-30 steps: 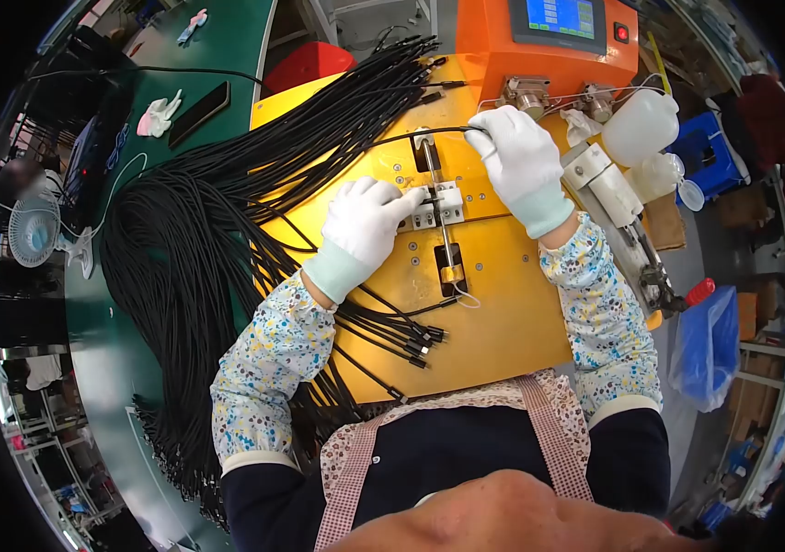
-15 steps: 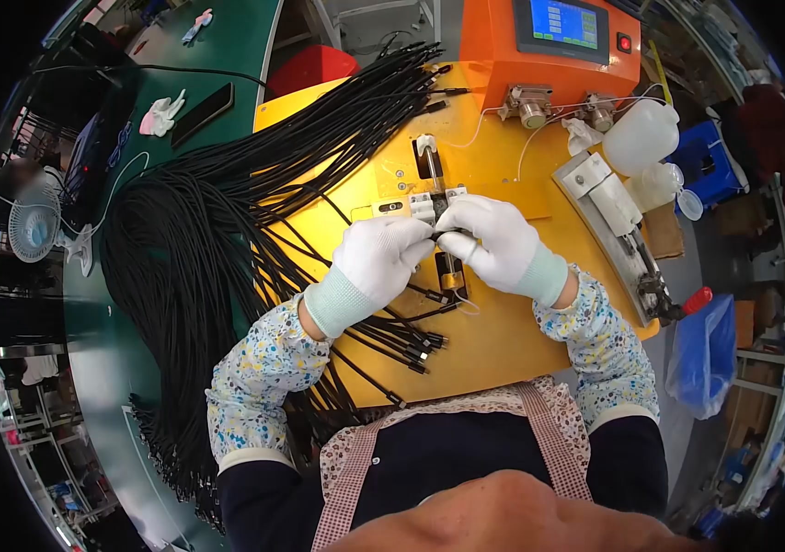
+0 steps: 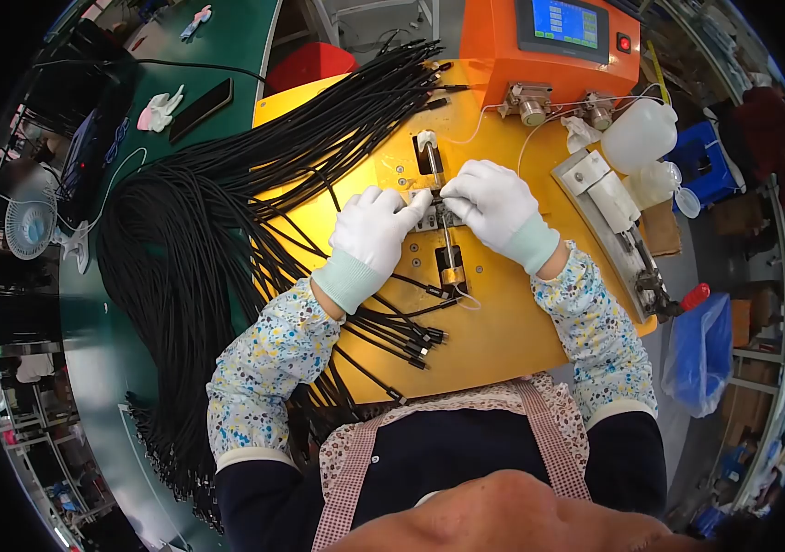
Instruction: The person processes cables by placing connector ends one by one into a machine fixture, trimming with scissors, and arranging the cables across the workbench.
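Head view shows me the left hand (image 3: 372,232) and right hand (image 3: 500,208) shifted up to the block (image 3: 426,221) beside the cables (image 3: 171,230), nearly meeting, so work centres there, grip I can't tell.

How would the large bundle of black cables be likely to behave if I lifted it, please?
The black cable bundle would probably flop and sag, since its strands bend in a loose curve over the green table. It is likely fairly heavy, given how many cables lie together. Its splayed connector ends might trail or snag.
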`<state>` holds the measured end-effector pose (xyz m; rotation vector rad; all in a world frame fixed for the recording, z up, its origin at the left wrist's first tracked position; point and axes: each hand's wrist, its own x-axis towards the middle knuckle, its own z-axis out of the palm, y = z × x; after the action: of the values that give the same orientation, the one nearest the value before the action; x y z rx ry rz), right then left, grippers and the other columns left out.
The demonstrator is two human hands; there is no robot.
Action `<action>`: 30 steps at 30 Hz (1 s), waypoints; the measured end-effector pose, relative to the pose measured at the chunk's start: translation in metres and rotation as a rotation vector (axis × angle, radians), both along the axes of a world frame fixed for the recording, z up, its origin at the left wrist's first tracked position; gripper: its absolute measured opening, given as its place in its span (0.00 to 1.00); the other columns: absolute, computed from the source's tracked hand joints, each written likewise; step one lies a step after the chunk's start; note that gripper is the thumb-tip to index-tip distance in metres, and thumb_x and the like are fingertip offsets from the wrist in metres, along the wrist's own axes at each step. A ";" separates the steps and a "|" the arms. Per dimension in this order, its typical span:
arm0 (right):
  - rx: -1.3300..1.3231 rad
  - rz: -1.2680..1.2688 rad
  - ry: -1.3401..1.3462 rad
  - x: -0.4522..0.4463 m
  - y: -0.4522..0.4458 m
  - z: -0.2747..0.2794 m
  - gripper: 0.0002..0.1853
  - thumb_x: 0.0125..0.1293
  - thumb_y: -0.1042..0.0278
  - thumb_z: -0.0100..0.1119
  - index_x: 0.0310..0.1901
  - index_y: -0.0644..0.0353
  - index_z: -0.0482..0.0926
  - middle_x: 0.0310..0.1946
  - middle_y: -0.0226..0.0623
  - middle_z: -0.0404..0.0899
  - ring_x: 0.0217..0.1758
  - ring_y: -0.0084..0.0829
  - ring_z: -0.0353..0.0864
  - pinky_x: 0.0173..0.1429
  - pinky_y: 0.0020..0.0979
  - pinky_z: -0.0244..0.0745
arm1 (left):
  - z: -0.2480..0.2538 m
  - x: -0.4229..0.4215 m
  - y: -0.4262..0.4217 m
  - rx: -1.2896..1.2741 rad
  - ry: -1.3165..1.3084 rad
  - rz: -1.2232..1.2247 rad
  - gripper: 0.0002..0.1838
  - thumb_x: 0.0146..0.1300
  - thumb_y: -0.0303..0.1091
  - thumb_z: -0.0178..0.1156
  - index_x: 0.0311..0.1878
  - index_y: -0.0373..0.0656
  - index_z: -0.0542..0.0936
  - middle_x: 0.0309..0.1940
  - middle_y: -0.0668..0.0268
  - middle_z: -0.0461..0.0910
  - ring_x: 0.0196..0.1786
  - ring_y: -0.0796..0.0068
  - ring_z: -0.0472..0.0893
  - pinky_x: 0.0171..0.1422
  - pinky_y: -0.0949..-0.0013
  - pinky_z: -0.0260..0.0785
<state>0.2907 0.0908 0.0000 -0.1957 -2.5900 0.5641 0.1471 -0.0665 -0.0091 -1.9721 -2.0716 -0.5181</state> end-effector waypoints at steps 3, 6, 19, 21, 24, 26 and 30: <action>-0.117 0.030 -0.104 -0.005 0.017 0.010 0.07 0.63 0.62 0.57 0.33 0.54 0.80 0.32 0.38 0.77 0.38 0.42 0.78 0.42 0.41 0.74 | -0.001 0.000 0.001 0.005 0.069 -0.019 0.23 0.53 0.27 0.56 0.55 0.53 0.80 0.27 0.70 0.72 0.34 0.69 0.74 0.40 0.66 0.70; 0.160 -0.058 0.011 -0.044 0.044 0.017 0.06 0.61 0.65 0.59 0.37 0.55 0.80 0.32 0.37 0.77 0.39 0.39 0.80 0.42 0.38 0.75 | -0.002 -0.001 0.002 0.014 0.091 -0.031 0.24 0.53 0.27 0.56 0.55 0.53 0.80 0.27 0.69 0.72 0.34 0.68 0.74 0.40 0.65 0.70; 0.753 -0.003 -0.331 -0.149 0.078 -0.008 0.07 0.58 0.69 0.58 0.35 0.54 0.84 0.41 0.32 0.80 0.50 0.33 0.78 0.50 0.33 0.76 | -0.004 -0.001 0.003 0.042 0.083 -0.041 0.22 0.52 0.27 0.58 0.53 0.53 0.80 0.26 0.70 0.71 0.34 0.68 0.74 0.41 0.66 0.70; 0.783 0.006 -0.341 -0.147 0.076 -0.007 0.07 0.58 0.68 0.58 0.35 0.55 0.84 0.40 0.32 0.79 0.49 0.32 0.78 0.50 0.32 0.75 | -0.008 -0.002 0.004 0.057 0.062 -0.038 0.21 0.52 0.28 0.58 0.52 0.54 0.81 0.27 0.71 0.72 0.35 0.69 0.75 0.41 0.66 0.70; 0.807 0.057 -0.381 -0.144 0.078 -0.002 0.07 0.58 0.69 0.58 0.35 0.56 0.84 0.40 0.32 0.79 0.49 0.33 0.78 0.52 0.32 0.75 | -0.008 -0.005 0.005 0.103 0.046 -0.039 0.20 0.52 0.28 0.59 0.50 0.54 0.82 0.29 0.72 0.74 0.35 0.69 0.75 0.42 0.66 0.70; 0.820 0.106 -0.389 -0.144 0.079 0.005 0.06 0.59 0.69 0.57 0.35 0.57 0.83 0.39 0.33 0.79 0.48 0.34 0.79 0.52 0.33 0.76 | -0.008 -0.005 0.005 0.118 0.036 -0.043 0.20 0.51 0.28 0.60 0.50 0.55 0.82 0.30 0.72 0.75 0.36 0.69 0.76 0.43 0.66 0.70; 0.620 0.040 -0.128 -0.151 0.082 0.006 0.05 0.60 0.69 0.56 0.36 0.58 0.78 0.35 0.38 0.81 0.37 0.38 0.84 0.41 0.34 0.80 | -0.007 -0.008 0.006 0.134 0.015 -0.074 0.22 0.50 0.26 0.60 0.50 0.55 0.82 0.31 0.72 0.75 0.38 0.69 0.76 0.46 0.66 0.70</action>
<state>0.1394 0.1730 0.0059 0.0304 -2.7557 -0.2609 0.1387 -0.0601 -0.0162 -1.9752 -1.9078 -0.6380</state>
